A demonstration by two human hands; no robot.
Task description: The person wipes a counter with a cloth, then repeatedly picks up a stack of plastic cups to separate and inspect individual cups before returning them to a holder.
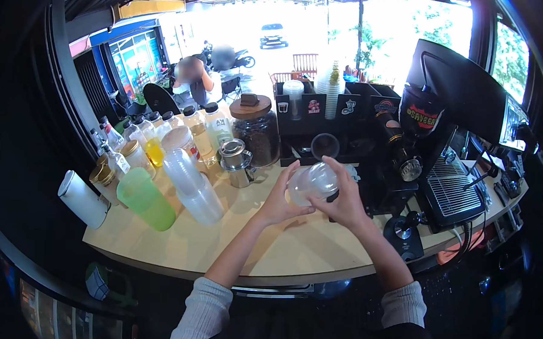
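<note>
A clear plastic cup [312, 182] is held tilted above the wooden counter [292, 246], between my two hands. My left hand [280, 200] has its fingers around the left side of the cup. On the other side, my right hand [344, 200] grips it with thumb and fingers. Just behind the cup shows a round clear rim [325, 146], whose kind I cannot make out. To the left stand a small metal coffee dripper pot [238, 163] and stacked clear plastic cups [192, 187].
A green pitcher [146, 200], a white cylinder [81, 197] and several bottles [154, 149] line the left. Behind are a wooden-lidded jar of dark beans [255, 132] and a black cup organizer [310, 126]. At right stand a grinder [399, 151] and an espresso machine [455, 192]. People sit beyond.
</note>
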